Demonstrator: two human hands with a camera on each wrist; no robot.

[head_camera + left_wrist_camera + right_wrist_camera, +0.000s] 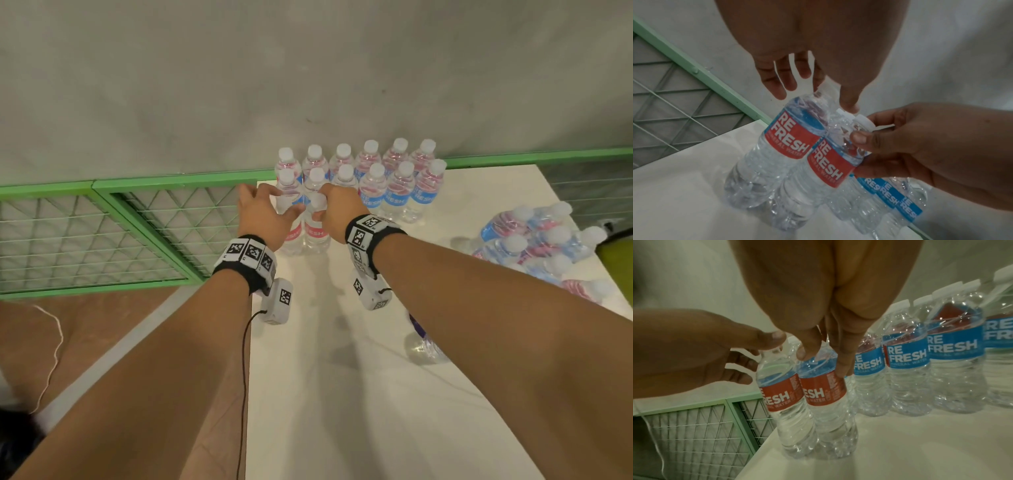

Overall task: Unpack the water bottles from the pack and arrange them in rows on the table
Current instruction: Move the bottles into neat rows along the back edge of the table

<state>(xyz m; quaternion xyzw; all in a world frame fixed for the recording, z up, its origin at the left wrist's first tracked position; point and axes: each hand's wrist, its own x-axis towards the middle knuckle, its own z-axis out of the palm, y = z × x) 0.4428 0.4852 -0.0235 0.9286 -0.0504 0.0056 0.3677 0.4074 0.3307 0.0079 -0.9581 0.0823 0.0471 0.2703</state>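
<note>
Two red-label water bottles stand side by side at the front left of the white table point(342, 394). My right hand point(337, 205) grips the right bottle point(317, 233) by its neck, thumb and fingers curled below the cap point(865, 123). My left hand point(265, 212) hovers over the left bottle point(293, 236) with fingers spread and straight, its thumb point(774, 337) touching the cap. Behind them stand two full rows of bottles point(373, 178) along the wall. The torn pack point(534, 240) with several bottles lies at the right.
The table's left edge runs right beside the left bottle. Beyond it is a green wire-mesh frame point(102, 233) on the floor. One more bottle point(424, 342) stands partly hidden under my right forearm. The grey wall is directly behind the rows.
</note>
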